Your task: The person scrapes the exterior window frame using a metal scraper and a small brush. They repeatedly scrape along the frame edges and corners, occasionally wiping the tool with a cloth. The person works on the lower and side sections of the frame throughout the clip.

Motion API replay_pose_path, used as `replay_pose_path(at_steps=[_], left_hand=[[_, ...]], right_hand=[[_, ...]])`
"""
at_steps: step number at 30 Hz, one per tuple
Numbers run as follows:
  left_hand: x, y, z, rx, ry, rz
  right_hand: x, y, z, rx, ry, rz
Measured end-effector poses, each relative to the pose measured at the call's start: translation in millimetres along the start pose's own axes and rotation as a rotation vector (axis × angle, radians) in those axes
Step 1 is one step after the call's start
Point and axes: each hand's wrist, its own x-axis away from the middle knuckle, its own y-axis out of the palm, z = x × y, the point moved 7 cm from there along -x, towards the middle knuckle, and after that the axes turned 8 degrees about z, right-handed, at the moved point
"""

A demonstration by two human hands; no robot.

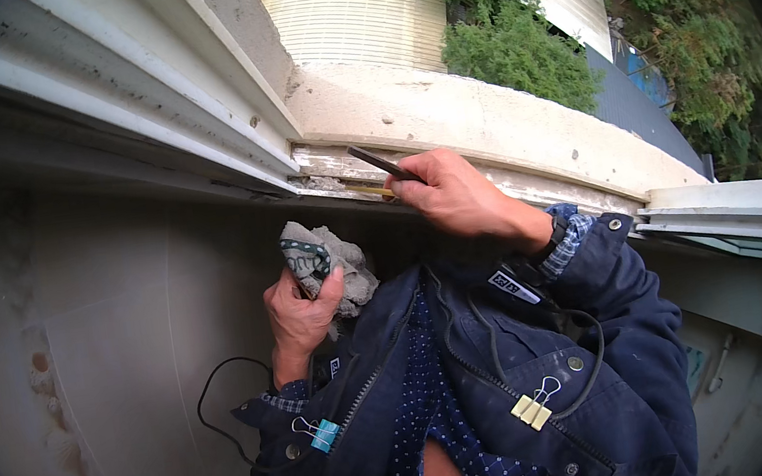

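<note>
My right hand (454, 192) reaches over the window's sill track (331, 161), its fingers closed around a dark, narrow bar-like tool (382, 162) that points to the upper left. A thin yellowish strip (369, 190) shows just below the same fingers; whether I hold it too, I cannot tell. Grey crumbly debris (322, 182) lies in the left end of the track. Lower and to the left, my left hand (301, 313) grips a bunched, dusty grey cloth (352, 263) with a dark green lettered band. The cloth is apart from the sill.
White window frame profiles (164, 71) rise at left, and another frame section (723, 207) is at right. Beyond the track runs a rough concrete ledge (420, 99), with a ribbed roof (351, 11) and trees (516, 54) below outside. A cable (209, 383) loops beside my jacket.
</note>
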Motion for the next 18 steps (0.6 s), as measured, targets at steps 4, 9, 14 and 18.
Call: replay_pose_path(at_steps=[4,9,14,18], left_hand=[[2.9,0.1,-4.7,0.025,-0.001,0.011],[8.7,1.9,-10.2,0.1,-0.052,0.036],[17.1,-0.4,-3.2,0.067,-0.017,0.057],[26.1,-4.1,-1.5,-0.017,-0.036,0.068]], right_hand=[[3.0,0.5,4.7,-0.054,0.016,-0.012],[10.4,-3.7,7.7,-0.078,0.039,-0.026],[21.1,-10.4,9.4,-0.091,0.074,-0.035],[36.3,-19.0,6.6,0.009,-0.024,0.005]])
